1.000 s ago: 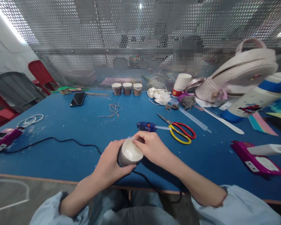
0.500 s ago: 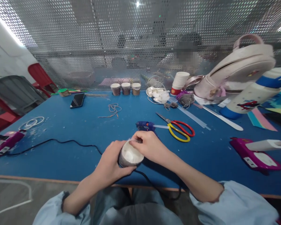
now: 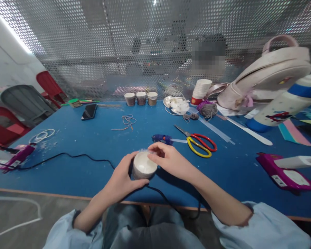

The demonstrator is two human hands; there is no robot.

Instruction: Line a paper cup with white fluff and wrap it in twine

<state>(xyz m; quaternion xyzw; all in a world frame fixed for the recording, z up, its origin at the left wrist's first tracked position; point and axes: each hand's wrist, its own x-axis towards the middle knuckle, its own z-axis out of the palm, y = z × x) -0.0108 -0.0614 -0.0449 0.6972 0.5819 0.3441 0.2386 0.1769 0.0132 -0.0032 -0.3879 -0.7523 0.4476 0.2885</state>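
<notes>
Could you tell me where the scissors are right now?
In the head view, the scissors lie on the blue table right of centre, just beyond the right hand, with the blue glue gun to their left.

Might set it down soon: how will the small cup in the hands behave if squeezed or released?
The cup looks thin-walled and light, so a hard squeeze probably dents it. Held sideways between left hand and right hand, being round, it may roll on the table.
</notes>
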